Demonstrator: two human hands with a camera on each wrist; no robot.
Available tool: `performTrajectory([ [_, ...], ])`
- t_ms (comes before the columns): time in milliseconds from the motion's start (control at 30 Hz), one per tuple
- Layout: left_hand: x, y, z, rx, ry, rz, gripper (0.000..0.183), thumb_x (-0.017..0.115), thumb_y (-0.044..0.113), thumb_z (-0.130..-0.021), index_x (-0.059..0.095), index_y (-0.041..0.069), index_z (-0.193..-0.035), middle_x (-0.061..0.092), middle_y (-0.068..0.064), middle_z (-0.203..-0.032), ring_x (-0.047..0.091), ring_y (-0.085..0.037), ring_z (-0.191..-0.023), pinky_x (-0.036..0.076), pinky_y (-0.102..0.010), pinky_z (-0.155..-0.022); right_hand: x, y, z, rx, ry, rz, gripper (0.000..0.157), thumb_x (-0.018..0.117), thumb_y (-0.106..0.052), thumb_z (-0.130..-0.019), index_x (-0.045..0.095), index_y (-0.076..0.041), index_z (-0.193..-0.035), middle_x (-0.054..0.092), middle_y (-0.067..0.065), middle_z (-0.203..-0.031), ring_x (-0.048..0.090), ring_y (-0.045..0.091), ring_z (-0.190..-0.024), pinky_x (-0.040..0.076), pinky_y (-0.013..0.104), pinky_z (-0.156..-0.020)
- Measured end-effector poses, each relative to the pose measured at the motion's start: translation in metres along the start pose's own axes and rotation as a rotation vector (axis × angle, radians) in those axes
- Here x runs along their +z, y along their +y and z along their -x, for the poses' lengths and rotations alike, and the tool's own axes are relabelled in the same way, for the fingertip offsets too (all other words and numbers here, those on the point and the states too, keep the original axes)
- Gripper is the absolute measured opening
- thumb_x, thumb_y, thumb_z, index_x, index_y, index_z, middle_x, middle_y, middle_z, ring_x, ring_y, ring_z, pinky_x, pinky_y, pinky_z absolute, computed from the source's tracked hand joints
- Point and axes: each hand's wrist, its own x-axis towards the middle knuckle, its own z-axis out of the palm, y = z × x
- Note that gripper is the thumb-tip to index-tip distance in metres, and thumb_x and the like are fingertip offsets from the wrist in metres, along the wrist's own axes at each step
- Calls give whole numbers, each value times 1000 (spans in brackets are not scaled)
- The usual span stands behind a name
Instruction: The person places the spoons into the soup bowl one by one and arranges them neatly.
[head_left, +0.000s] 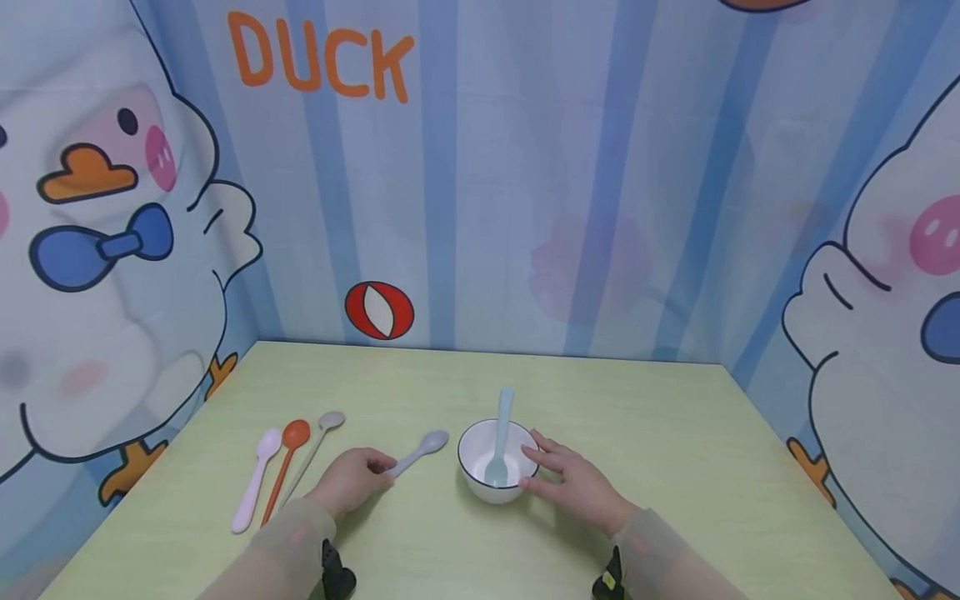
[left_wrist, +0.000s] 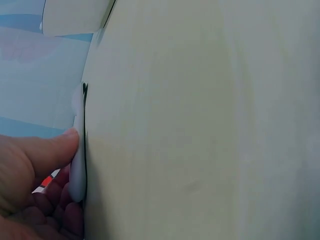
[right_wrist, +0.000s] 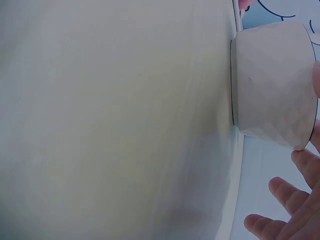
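Note:
In the head view my left hand (head_left: pixel 354 482) pinches the handle of a greyish-lavender spoon (head_left: pixel 424 447), its bowl end pointing right and away. The left wrist view shows the thumb pressed on the pale spoon (left_wrist: pixel 77 172), low over the table. My right hand (head_left: pixel 573 487) touches the right side of a white bowl (head_left: pixel 491 493) with a dark rim. Its fingers are spread, and some stand off the bowl (right_wrist: pixel 274 82) in the right wrist view. A light blue spoon (head_left: pixel 504 425) leans inside the bowl, handle up past the far rim.
Left of my left hand lie a pink spoon (head_left: pixel 255 483), an orange spoon (head_left: pixel 283 468) and a grey spoon (head_left: pixel 318 437), roughly side by side. The pale yellow-green table (head_left: pixel 645 417) meets a blue striped curtain (head_left: pixel 510 183) with duck pictures at the back and sides.

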Motion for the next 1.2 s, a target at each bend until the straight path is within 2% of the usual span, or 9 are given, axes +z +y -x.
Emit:
performTrajectory([
  [167,2,-1,-1,31,0,14,25,78,11,-78,68,6,-100,60,-2,-88,51,-18,-78,42,-32,-70,-1,-1,0,2,2,6,64,66,-49,-87,53,-15,-139,33,4,-154,31,35,-139,28,56,-107],
  [300,3,0,0,64,0,-17,24,79,10,-76,65,6,-95,55,-2,-84,49,-18,-74,40,-31,-66,-1,-1,0,3,4,0,64,67,-48,-86,53,-14,-138,34,4,-153,31,34,-139,29,56,-107],
  [600,-1,3,3,34,17,-83,13,75,13,-81,67,9,-90,59,0,-82,51,-17,-74,41,-32,-67,-2,-2,0,-2,10,-2,63,67,-47,-86,53,-13,-138,34,4,-153,32,35,-138,29,55,-107],
  [867,-2,2,4,65,7,-105,17,79,13,-78,65,9,-88,56,0,-79,49,-17,-72,40,-31,-65,-2,-3,0,8,2,-6,63,67,-47,-87,53,-14,-138,33,4,-153,31,35,-139,28,56,-107],
  [1200,-2,2,5,68,47,-185,6,70,16,-84,69,10,-85,61,2,-80,52,-16,-71,43,-34,-66,-1,-1,1,-10,-1,-16,65,66,-49,-87,53,-12,-138,33,5,-154,31,37,-138,29,56,-107],
])
